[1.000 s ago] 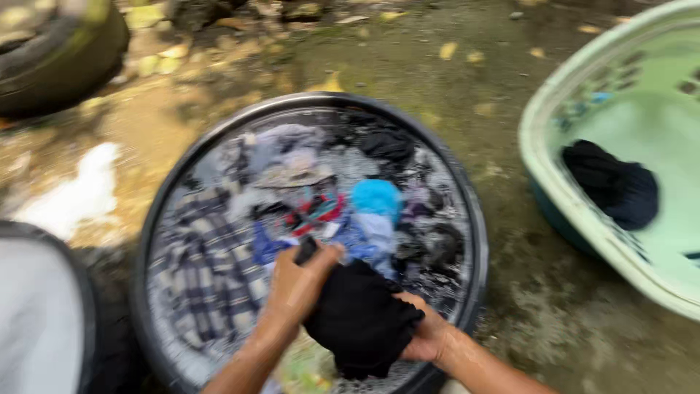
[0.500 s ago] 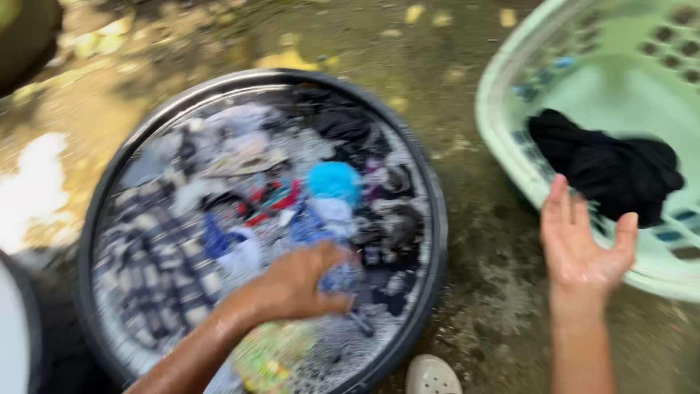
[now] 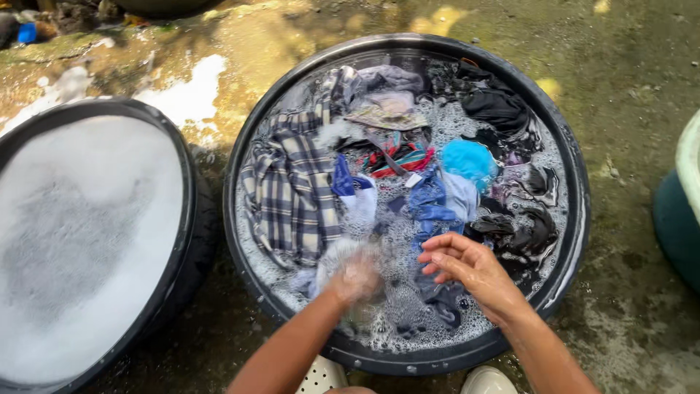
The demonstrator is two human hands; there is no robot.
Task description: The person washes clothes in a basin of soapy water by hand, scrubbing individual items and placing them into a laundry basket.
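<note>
A round black tub (image 3: 577,219) holds soapy water and several soaking clothes: a plaid shirt (image 3: 292,190), a bright blue cloth (image 3: 467,159), a red striped piece (image 3: 399,157) and black garments (image 3: 499,109). My left hand (image 3: 357,281) is blurred by motion at the tub's near side, down in the foam against a pale wet cloth (image 3: 339,255); its grip is unclear. Just right of it, my right hand (image 3: 467,268) hovers over the suds with fingers apart, holding nothing.
A second black tub (image 3: 186,219), full of white foam, stands at the left, close to the first. The edge of a green basket (image 3: 682,211) shows at the right. Wet muddy ground surrounds both tubs. Two white slippers (image 3: 321,376) are at the bottom edge.
My right hand has come back from the green basket, where the black garment stayed, to above the tub. The view swung left, bringing the foam tub in. My left hand stayed in the suds.
</note>
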